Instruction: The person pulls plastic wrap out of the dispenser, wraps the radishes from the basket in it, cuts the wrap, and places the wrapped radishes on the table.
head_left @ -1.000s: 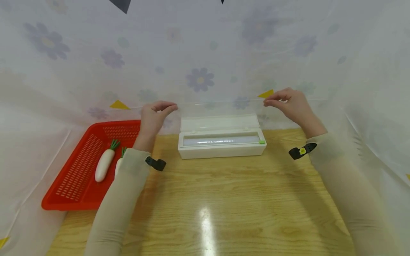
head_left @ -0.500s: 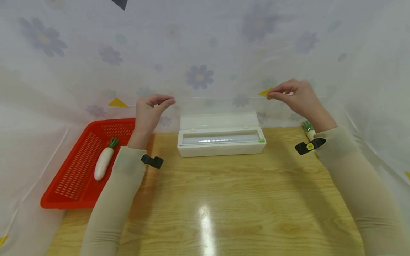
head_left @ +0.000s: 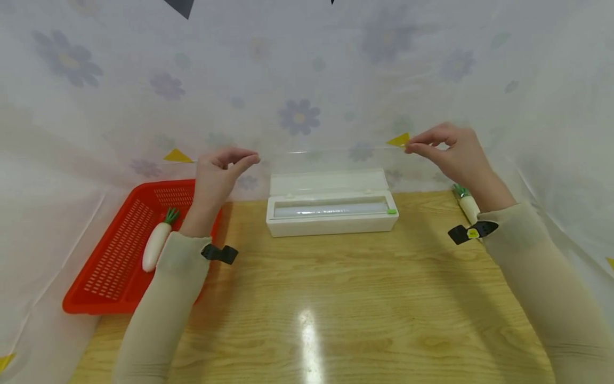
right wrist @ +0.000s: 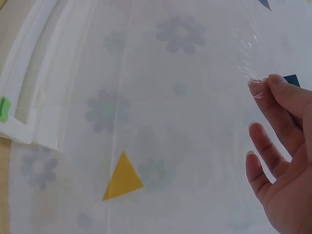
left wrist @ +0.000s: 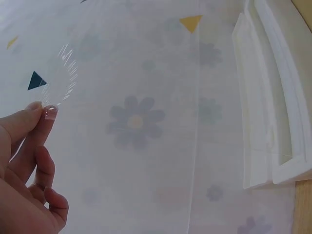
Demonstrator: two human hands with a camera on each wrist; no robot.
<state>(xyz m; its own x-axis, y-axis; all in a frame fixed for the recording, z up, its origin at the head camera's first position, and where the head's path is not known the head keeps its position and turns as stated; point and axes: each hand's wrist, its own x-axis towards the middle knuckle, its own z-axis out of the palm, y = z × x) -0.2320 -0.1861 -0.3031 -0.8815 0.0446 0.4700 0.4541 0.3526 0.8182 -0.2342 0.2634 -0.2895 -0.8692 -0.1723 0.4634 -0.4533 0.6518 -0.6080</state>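
Both hands are raised in front of the wall, on the far side of a white cling film dispenser box [head_left: 331, 228]. My left hand [head_left: 218, 173] pinches one corner of a clear sheet of cling film [left wrist: 67, 73] between thumb and index finger. The opposite corner is pinched by my right hand [head_left: 451, 152], where the cling film [right wrist: 246, 53] shows as shiny creases. In the head view the stretched sheet is almost invisible. The box's lid [head_left: 328, 182] stands up at the back, and a film roll [head_left: 331, 209] lies inside. A green slider [head_left: 392, 212] sits at its right front.
A red basket [head_left: 77, 308] on the left holds a white radish [head_left: 155, 248] with green tops. Another radish [head_left: 467, 204] lies at the table's right, partly behind the right wrist. A floral sheet [head_left: 299, 64] covers the wall behind the wooden table [head_left: 364, 298].
My hands have spread apart, the left one leftward and the right one rightward. The radish at the right has come into view, while a second one in the basket is now hidden by the left arm.
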